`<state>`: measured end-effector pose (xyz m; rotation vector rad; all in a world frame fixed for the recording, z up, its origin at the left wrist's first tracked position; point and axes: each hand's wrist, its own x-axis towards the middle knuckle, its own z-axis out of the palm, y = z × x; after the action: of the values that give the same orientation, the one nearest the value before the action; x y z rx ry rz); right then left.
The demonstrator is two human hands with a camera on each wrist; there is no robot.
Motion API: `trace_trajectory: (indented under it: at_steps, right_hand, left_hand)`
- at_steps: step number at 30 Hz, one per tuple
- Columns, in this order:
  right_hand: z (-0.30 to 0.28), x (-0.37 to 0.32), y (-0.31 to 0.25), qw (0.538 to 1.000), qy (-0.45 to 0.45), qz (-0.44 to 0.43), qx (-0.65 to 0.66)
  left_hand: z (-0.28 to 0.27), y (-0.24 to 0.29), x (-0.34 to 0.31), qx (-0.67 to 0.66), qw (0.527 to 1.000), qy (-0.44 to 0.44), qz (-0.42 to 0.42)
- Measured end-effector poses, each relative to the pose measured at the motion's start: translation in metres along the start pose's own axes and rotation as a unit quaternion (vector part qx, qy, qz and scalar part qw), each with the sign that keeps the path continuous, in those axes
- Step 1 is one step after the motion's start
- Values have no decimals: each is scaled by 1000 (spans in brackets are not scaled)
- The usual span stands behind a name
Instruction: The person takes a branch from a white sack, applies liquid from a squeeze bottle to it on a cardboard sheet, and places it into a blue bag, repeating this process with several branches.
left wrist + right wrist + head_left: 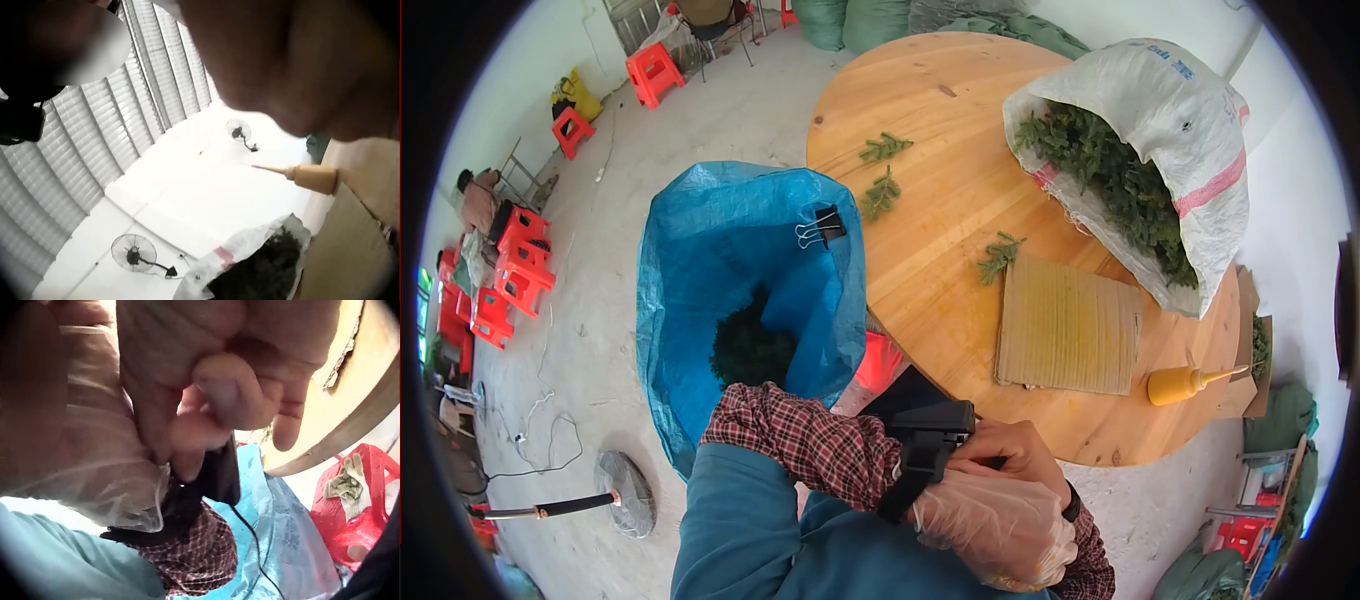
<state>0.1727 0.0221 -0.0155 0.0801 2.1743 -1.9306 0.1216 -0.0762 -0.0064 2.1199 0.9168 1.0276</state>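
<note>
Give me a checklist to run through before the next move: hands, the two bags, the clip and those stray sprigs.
1. Right hand free: not ok, its fingers are curled at the black strap on the left wrist.
2. Left hand ready to grip: cannot tell, thin plastic hides its fingers.
3. Blue bag open: ok, dark greenery shows inside.
4. Binder clip on the blue bag: ok, near its rim.
5. White sack open: ok, its greenery shows at the mouth.
6. Loose sprigs gathered: not ok, three lie on the table.
</note>
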Motion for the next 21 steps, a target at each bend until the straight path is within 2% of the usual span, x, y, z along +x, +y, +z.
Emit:
trace_trajectory:
  at_steps: [3,6,7,10,15,18,21]
  right_hand:
    - [-1,-4,-12,998,33,24,-56]
    - [-1,-3,-17,958,104,-106,-245]
    - [0,0,-17,958,105,-105,-244]
    - [0,17,-14,929,50,-257,-261]
    - [0,24,-1,949,12,-242,-202]
    - [1,23,-2,911,61,-292,-285]
    - [1,21,2,890,77,-331,-304]
  left_hand:
    - [5,0,0,6,999,-15,47]
    - [6,0,-1,18,995,-30,92]
    - [7,0,-2,20,993,-35,107]
    - [7,-5,-6,-19,993,-39,108]
    - [34,-11,1,-112,988,-45,101]
    - [48,-18,6,-165,981,-47,95]
    - [58,-24,9,-219,970,-44,92]
